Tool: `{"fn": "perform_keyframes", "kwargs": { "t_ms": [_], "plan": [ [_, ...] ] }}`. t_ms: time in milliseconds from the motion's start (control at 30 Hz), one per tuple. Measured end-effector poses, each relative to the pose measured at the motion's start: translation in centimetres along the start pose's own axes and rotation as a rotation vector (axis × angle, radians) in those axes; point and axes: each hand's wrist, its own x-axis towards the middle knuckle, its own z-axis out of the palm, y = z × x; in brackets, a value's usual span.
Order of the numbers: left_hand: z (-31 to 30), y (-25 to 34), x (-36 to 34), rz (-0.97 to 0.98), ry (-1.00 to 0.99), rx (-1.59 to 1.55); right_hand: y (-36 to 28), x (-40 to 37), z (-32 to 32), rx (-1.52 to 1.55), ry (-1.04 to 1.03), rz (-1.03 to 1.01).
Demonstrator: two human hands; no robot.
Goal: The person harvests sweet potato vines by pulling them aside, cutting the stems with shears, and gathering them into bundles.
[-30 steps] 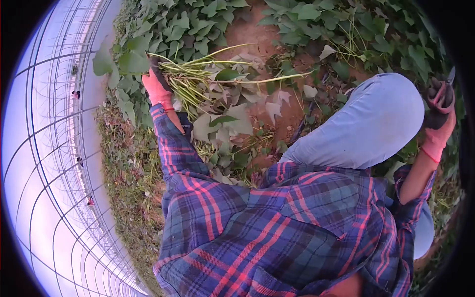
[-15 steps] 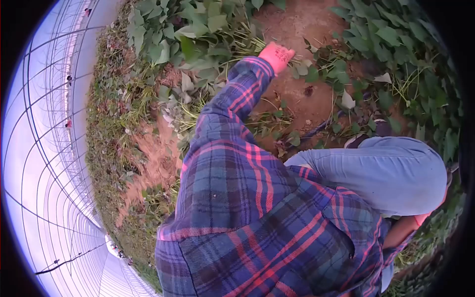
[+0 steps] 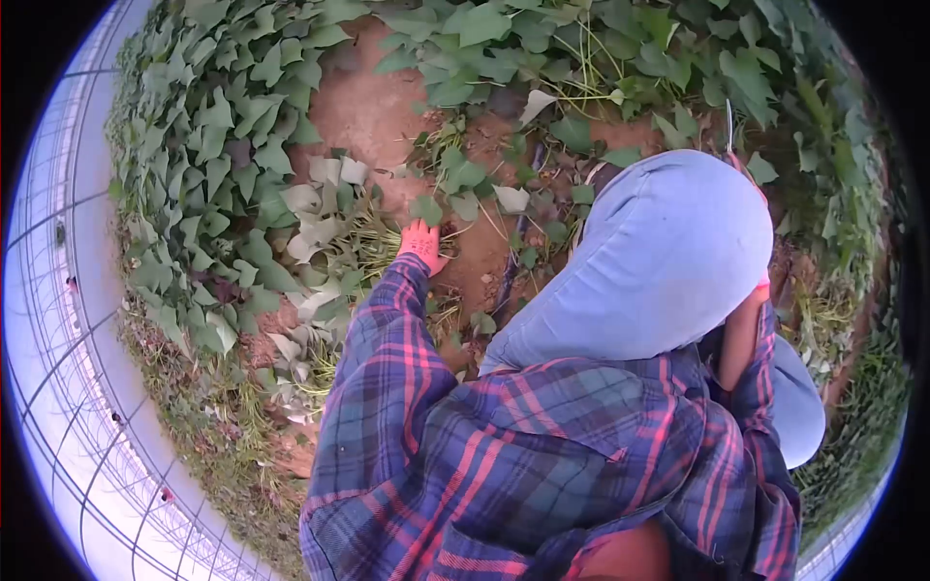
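My left hand [image 3: 422, 244], in a pink glove with dark print, reaches down to the ground. Its fingers look spread, at the edge of a bundle of pulled sweet potato vines [image 3: 373, 237] with pale stems and upturned leaves. Bare reddish soil lies just beyond the fingertips. Behind my raised knee is my right hand [image 3: 752, 178], also gloved in pink and mostly hidden. A thin, pale-bladed tool [image 3: 729, 126] sticks up from it; its handle cannot be seen.
Dense standing vines [image 3: 223, 126] grow at the upper left, with more along the top and right. A dark hose [image 3: 511, 261] runs over the soil [image 3: 368, 97] near my shoe. Curved greenhouse framing [image 3: 58, 320] rises at the left, with small distant figures beside it.
My view has swung, so everything sits further left. The left hand has come closer to my body and lowered onto the vine bundle. My right hand and its blade show higher beside the knee.
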Motion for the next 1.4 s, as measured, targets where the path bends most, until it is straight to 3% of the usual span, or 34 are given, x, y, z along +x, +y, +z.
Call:
{"fn": "perform_keyframes", "kwargs": {
  "t_ms": [67, 100, 133, 167, 200, 233, 367, 467, 533, 600, 767, 833, 900, 933, 1000, 1067, 1100, 1133, 1200, 1267, 1333, 1367, 1400],
  "plan": [
    [-0.2, -0.8, 1.9, 0.041, -0.051, 0.062, 1.7, 0.6, 0.9, 0.041, -0.028, 0.051],
    [-1.3, -1.3, 3.7, 0.111, -0.297, 0.116, 1.9, 0.9, 1.3, 0.065, -0.043, 0.083],
    [-2.2, -1.3, 5.4, 0.255, -0.471, 0.393, 2.2, 1.8, 1.9, 0.429, -0.046, 0.483],
    [-4.1, -1.0, 6.9, 0.446, -0.617, 0.633, 2.3, 2.2, 2.5, 0.594, -0.051, 0.637],
    [-7.1, -0.1, 8.5, 0.506, -0.712, 0.659, 2.6, 2.7, 2.8, 0.76, -0.059, 0.781],
    [-11.1, 1.2, 10.1, 0.524, -0.726, 0.589, 2.5, 3.2, 2.8, 0.698, -0.147, 0.778],
    [-26.1, 10.1, 14.7, 0.701, -0.424, 0.038, 4.5, 4.5, 3.4, 0.541, -0.289, 0.792],
    [-31.8, 19.1, 17.3, 0.824, -0.3, -0.153, 8.6, 5.1, 4.4, 0.57, -0.323, 0.815],
    [-30.7, 23.6, 21.2, 0.948, -0.198, -0.157, 11.0, 5.0, 4.6, 0.562, -0.361, 0.801],
    [-29.0, 26.7, 24.4, 1.083, -0.007, -0.135, 11.7, 5.0, 4.1, 0.392, -0.417, 0.588],
    [-24.7, 28.9, 33.1, 0.849, 0.172, -0.075, 13.7, 9.7, 4.5, 0.29, -0.586, 0.636],
    [-24.0, 27.8, 33.1, 0.751, 0.134, -0.033, 14.5, 12.1, 4.9, 0.238, -0.641, 0.607],
    [-23.5, 27.6, 33.2, 0.642, 0.076, 0.072, 15.7, 13.7, 5.2, 0.389, -0.461, 0.699],
    [-23.2, 27.7, 33.1, 0.639, 0.066, 0.072, 16.2, 14.0, 5.1, 0.719, -0.225, 0.859],
    [-23.4, 28.3, 32.0, 0.61, 0.182, 0.205, 20.5, 13.8, 4.9, 1.075, 0.176, 0.929],
    [-23.8, 29.1, 31.2, 0.596, 0.17, 0.278, 22.8, 12.4, 4.2, 1.488, 0.115, 0.913],
    [-23.8, 29.8, 31.1, 0.563, 0.16, 0.234, 22.3, 11.6, 4.5, 1.36, 0.388, 1.122],
    [-23.8, 30.5, 31.3, 0.529, 0.155, 0.19, 22.1, 11.3, 4.3, 1.361, 0.393, 1.126],
    [-23.0, 31.9, 31.7, 0.454, 0.199, 0.179, 23.8, 10.0, 4.6, 1.333, -0.005, 0.875],
    [-22.7, 32.4, 31.7, 0.411, 0.246, 0.134, 21.7, 9.3, 3.8, 1.389, 0.021, 0.913],
    [-22.8, 32.4, 33.0, 0.375, 0.129, 0.195, 20.8, 8.6, 3.6, 1.112, -0.077, 0.785],
    [-22.9, 32.4, 33.3, 0.354, 0.115, 0.166, 20.1, 9.1, 2.7, 1.073, -0.207, 0.917],
    [-23.0, 32.4, 33.5, 0.33, 0.103, 0.135, 20.0, 9.3, 2.9, 1.072, -0.206, 0.921]
  ]
}}
